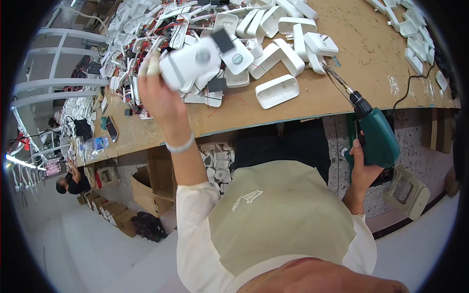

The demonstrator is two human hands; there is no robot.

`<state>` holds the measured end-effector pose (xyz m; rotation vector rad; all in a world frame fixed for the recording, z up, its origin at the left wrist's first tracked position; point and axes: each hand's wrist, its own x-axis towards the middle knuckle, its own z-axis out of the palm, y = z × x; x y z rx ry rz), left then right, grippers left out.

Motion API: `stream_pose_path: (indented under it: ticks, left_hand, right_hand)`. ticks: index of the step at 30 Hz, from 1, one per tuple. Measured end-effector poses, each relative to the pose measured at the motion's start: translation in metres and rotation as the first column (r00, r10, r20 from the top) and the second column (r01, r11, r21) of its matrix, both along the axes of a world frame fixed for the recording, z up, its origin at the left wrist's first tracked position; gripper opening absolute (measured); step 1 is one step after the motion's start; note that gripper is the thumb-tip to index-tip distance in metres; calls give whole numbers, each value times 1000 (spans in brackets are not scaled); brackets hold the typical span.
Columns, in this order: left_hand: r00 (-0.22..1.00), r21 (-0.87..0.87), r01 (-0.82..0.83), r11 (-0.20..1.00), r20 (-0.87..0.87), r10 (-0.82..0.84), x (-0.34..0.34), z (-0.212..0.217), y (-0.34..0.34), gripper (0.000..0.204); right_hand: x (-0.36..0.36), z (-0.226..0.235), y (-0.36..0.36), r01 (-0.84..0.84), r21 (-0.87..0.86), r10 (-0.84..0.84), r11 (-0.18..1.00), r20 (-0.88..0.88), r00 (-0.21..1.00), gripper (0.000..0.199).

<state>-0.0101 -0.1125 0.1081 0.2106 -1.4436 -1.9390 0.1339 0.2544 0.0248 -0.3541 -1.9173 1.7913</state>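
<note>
A white plastic casing [188, 67], blurred, is held in the left hand [163, 100] above a brown workbench [364, 58]; a green pistol-shaped tool [381, 136] is gripped by the right hand [365, 172], its metal tip angled toward white housings [291, 57] heaped among wires

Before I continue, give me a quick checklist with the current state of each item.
1. White casing in left hand: ok, held up above the table.
2. Green pistol-shaped tool gripped in right hand: ok.
3. Metal tip well away from loose casings: not ok, its end is at or just over one.
4. Metal tip cool or hot: cannot tell.
5. Open shell near the table's front edge, hollow side up: ok.
6. Held casing's fine detail: cannot tell, it is blurred.
</note>
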Motion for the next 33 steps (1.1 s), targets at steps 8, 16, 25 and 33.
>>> stream_pose_path:
  ticks: [8, 16, 25, 33]
  left_hand:
    - [996, -880, -71, 470, -85, -8, 69, -73, 59, 19]
    - [984, -989, 128, 80, 137, 114, 66, -100, 133, 24]
    - [971, -998, 45, 44, 54, 233, 58, -111, 144, 14]
    - [976, -991, 5, 131, 34, 215, 56, -121, 138, 12]
  right_hand:
    - [16, -18, -6, -220, 77, 209, 972, 134, 969, 23]
    - [20, -35, -9, -248, 107, 227, 963, 176, 958, 13]
    - [0, -36, -11, -388, 237, 363, 891, 144, 921, 22]
    - [-4, -37, -18, -406, 332, 384, 851, 133, 914, 28]
